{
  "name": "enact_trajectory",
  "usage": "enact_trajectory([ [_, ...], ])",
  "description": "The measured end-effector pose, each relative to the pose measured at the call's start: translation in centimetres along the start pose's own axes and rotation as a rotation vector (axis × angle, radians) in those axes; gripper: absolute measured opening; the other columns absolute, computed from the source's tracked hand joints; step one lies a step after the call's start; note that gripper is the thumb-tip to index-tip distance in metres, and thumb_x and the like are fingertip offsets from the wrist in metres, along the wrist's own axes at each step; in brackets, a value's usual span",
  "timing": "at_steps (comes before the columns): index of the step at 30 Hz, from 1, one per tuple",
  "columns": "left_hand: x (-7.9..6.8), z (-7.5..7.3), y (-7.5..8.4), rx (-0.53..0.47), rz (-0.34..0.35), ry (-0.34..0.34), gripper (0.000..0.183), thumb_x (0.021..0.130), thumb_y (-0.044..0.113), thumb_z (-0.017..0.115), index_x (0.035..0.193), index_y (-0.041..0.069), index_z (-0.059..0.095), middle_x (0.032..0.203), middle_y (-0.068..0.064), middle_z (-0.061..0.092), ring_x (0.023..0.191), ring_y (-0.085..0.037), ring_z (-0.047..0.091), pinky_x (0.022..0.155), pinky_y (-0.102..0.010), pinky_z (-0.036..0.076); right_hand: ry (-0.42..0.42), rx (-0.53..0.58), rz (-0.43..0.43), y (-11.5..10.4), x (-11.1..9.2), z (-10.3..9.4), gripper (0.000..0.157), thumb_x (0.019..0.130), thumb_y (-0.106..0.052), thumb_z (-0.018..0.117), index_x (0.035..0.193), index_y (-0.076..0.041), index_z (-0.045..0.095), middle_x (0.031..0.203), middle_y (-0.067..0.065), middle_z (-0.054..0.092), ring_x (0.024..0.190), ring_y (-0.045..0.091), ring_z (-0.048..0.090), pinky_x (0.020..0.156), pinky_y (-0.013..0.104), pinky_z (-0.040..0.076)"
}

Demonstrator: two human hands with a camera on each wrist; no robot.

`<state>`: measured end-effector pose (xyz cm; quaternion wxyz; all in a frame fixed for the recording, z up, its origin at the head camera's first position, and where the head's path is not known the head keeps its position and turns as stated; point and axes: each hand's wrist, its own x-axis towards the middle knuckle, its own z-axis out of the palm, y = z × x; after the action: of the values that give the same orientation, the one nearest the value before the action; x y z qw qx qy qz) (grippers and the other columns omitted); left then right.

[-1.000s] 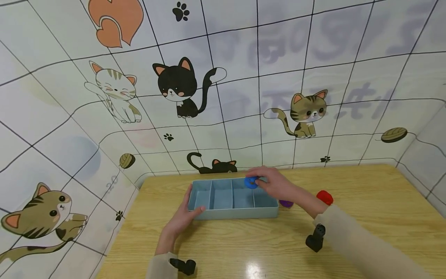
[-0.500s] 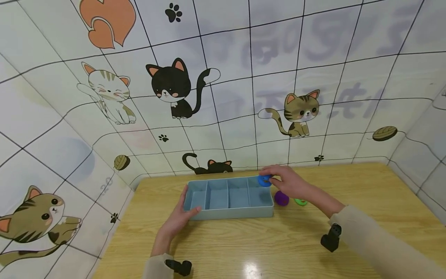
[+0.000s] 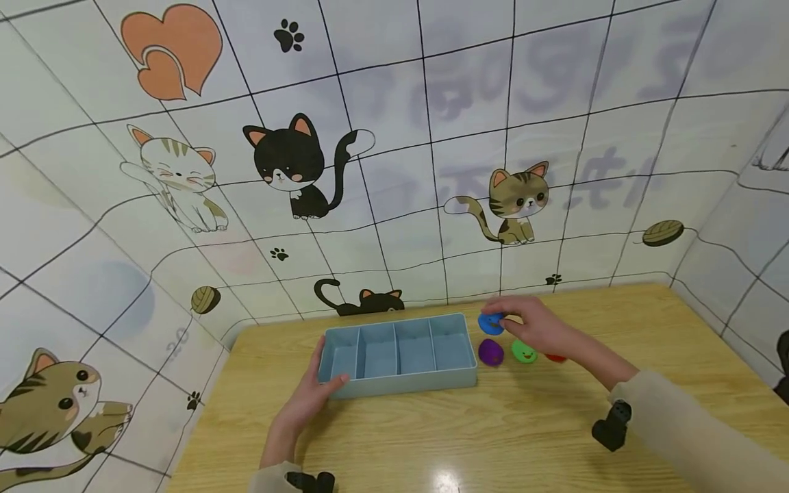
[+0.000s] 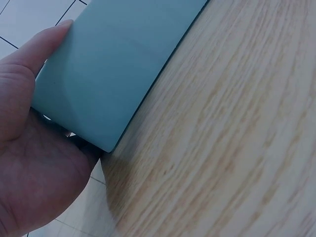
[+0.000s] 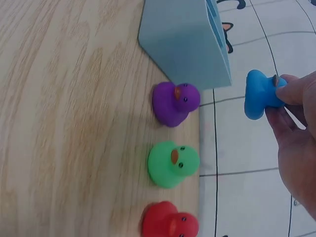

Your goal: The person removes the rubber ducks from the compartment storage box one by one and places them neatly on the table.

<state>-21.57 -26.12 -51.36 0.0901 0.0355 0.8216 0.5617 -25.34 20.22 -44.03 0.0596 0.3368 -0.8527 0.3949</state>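
A blue rubber duck [image 5: 256, 96] is pinched between the thumb and fingers of my right hand [image 3: 533, 325], lifted just beyond the right end of a pale blue box [image 3: 397, 385] with four compartments. My left hand [image 3: 305, 397] grips the box's left end, thumb over the front rim; in the left wrist view that thumb lies along the box wall [image 4: 113, 69]. To the right of the box stand a purple rubber duck [image 5: 170, 103], a green rubber duck [image 5: 170, 164] and a red rubber duck [image 5: 165, 222] in a row. The right forearm partly hides the red one in the head view.
The wooden table [image 3: 394, 445] carries the box and ducks. Behind it rises a wall covering [image 3: 407, 171] printed with cats and grid lines, close to the table's back edge. Dark wrist cameras [image 3: 610, 426] sit on both sleeves.
My right hand has carried the blue duck rightward, from above the box to beyond its right end. The left hand still holds the box. The head view has shifted slightly.
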Motion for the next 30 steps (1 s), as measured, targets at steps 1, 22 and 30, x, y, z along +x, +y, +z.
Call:
enact_trajectory([
  [1, 0.0, 0.0, 0.0, 0.001, 0.001, -0.001, 0.099, 0.097, 0.028, 0.073, 0.166, 0.031, 0.002, 0.171, -0.014, -0.003, 0.154, -0.043, -0.005, 0.117, -0.070, 0.008, 0.005, 0.005, 0.005, 0.2, -0.3, -0.2, 0.034, 0.091, 0.019, 0.062, 0.122, 0.007, 0.069, 0.127, 0.026, 0.065, 0.116, 0.046, 0.062, 0.093, 0.053, 0.054],
  [22, 0.0, 0.1, 0.1, -0.003, -0.005, -0.009, 0.099, 0.098, 0.027, 0.072, 0.166, 0.029, 0.001, 0.171, -0.014, -0.005, 0.154, -0.043, -0.006, 0.117, -0.070, 0.006, 0.077, -0.095, 0.106, 2.9, -5.4, -3.4, 0.034, 0.087, 0.020, 0.065, 0.118, 0.005, 0.070, 0.120, 0.022, 0.068, 0.109, 0.041, 0.065, 0.088, 0.055, 0.055],
  [30, 0.0, 0.0, 0.2, -0.007, -0.001, -0.003, 0.098, 0.098, 0.026, 0.072, 0.166, 0.029, 0.001, 0.171, -0.014, -0.005, 0.154, -0.043, -0.007, 0.117, -0.070, 0.006, 0.113, -0.141, 0.119, 4.3, -7.1, -4.8, 0.033, 0.086, 0.020, 0.067, 0.116, 0.006, 0.071, 0.117, 0.022, 0.070, 0.110, 0.004, 0.061, 0.087, 0.028, 0.058],
])
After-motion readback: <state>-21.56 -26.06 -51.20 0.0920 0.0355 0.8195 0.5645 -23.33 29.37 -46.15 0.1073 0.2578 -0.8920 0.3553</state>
